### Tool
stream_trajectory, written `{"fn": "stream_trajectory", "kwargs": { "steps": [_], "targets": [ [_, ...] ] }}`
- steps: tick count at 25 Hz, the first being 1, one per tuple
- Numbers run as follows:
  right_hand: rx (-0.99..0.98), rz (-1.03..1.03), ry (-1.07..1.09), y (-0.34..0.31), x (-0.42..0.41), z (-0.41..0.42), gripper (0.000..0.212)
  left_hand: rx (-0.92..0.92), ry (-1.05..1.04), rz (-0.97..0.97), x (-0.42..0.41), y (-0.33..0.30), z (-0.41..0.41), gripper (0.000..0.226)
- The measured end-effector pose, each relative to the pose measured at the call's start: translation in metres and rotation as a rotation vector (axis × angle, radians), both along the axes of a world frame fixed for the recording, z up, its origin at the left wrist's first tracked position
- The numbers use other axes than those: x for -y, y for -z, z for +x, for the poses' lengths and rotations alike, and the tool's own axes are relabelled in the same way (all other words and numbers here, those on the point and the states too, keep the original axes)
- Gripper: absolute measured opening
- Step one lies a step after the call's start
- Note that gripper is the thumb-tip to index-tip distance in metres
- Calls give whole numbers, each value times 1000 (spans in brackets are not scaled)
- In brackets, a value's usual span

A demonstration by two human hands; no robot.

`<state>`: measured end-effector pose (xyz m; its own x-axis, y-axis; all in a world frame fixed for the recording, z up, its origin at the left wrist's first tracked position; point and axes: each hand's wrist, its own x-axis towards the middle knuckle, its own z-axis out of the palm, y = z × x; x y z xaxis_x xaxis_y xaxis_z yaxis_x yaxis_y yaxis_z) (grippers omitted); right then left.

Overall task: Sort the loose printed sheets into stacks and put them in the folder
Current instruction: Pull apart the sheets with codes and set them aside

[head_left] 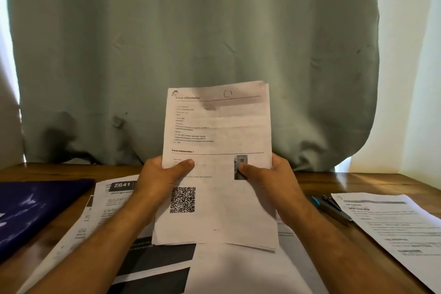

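A person seated at a wooden counter (334, 180) holds a small sheaf of printed sheets (217, 162) upright in front of a grey-green curtain (191, 31). The left hand (162, 174) pinches the sheaf's left edge, thumb across the front; the right hand (272, 174) does the same on the right edge, so each grip is closed on the paper. The top page is headed "Scene Information", with a QR code and a small photo (a handwritten mark sits near its top edge). Its lower edge hovers just above more loose sheets (124, 227) spread untidily on the counter below, some with dark printed bands. Another printed sheet (391, 224) lies apart at the right, with a pen (331, 210) just beside it. A dark blue folder (35, 207) lies closed at the left, well apart from the held sheaf.

The sorting looks only partly done: one group is gathered in hand, while the scattered pages are not yet stacked and nothing visibly sits in the folder.
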<state>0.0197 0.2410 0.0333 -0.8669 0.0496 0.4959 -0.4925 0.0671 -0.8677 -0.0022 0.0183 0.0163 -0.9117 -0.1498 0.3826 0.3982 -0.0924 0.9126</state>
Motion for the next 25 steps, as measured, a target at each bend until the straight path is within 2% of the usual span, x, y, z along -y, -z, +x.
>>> {"fn": "stream_trajectory", "kwargs": {
  "steps": [2, 5, 7, 9, 11, 12, 14, 16, 19, 22, 25],
  "targets": [
    [-106, 196, 130, -5, 4, 4, 24, -107, -219, -189, -8, -5, 3, 15],
    [-242, 195, 161, -15, 9, 9, 23, -250, -322, -205, -21, -17, 10, 12],
    [-263, 152, 162, -17, 9, 10, 20, -282, -231, -129, -21, -22, 12, 16],
    [-213, -8, 55, -18, 6, 13, 19, -228, -18, 4, -17, -20, 14, 35],
    [-139, -211, -106, -17, -2, 14, 29, -136, 143, 146, -11, -13, 12, 51],
    [-98, -237, -133, -16, -6, 15, 33, -102, 176, 167, -10, -8, 10, 51],
    [-26, -151, -76, -12, -7, 14, 24, -75, 176, 118, -11, -2, 10, 39],
    [-27, 3, 41, -11, -4, 11, 10, -94, 77, 42, -14, -2, 9, 23],
    [-112, 63, 112, -13, 1, 9, 12, -170, -69, -40, -15, -9, 10, 12],
    [-94, 78, 124, -5, 7, 6, 14, -161, 16, 0, -20, -5, 13, 27],
    [-36, 136, 150, 4, 10, 5, 21, -107, -19, 57, -22, 1, 11, 9]
  ]
}}
